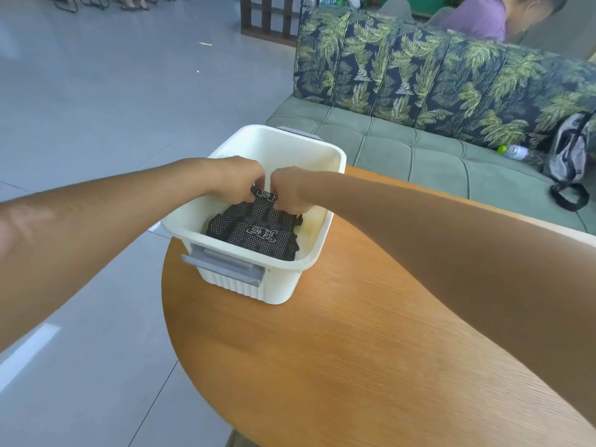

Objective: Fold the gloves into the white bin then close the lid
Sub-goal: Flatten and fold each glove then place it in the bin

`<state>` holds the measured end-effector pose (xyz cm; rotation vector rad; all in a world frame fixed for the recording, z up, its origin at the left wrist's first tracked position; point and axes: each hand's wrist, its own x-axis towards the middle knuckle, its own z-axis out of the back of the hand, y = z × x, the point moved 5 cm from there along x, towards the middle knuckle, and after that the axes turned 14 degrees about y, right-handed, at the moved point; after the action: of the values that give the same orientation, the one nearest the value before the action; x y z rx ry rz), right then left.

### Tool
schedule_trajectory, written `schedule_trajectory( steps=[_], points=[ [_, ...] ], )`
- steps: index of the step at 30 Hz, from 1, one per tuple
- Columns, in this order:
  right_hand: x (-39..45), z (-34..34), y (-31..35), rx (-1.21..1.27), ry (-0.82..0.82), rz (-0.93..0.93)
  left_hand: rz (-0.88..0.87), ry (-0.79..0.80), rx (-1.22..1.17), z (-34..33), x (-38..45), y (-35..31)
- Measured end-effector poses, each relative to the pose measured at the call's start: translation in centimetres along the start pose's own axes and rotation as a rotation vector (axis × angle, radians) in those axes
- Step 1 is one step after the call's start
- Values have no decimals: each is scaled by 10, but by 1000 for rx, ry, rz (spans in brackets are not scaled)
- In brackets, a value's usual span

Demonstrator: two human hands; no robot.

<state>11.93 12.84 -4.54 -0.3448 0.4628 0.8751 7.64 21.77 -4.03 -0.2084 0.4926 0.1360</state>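
Two hands, left hand [240, 175] and right hand [290, 188], fingers curled pinching black dotted gloves [258, 232] inside white bin [322, 156], round wooden bench [338, 350], grey tiled floor [96, 91], leaf-print sofa [435, 75]

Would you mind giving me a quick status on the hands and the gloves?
Left hand and right hand both gripping gloves inside the bin. Gloves bunched, bin open. No lid in view. Nothing in the way.

Bright, even daylight, soft shadows, wide-angle bending at the edges, slight blur at far left.
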Motion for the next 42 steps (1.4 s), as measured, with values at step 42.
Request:
schedule_trajectory(
  steps=[42],
  points=[
    [-164, -16, -56, 138, -313, 44, -202, -289, 157, 11, -107, -107]
  ],
)
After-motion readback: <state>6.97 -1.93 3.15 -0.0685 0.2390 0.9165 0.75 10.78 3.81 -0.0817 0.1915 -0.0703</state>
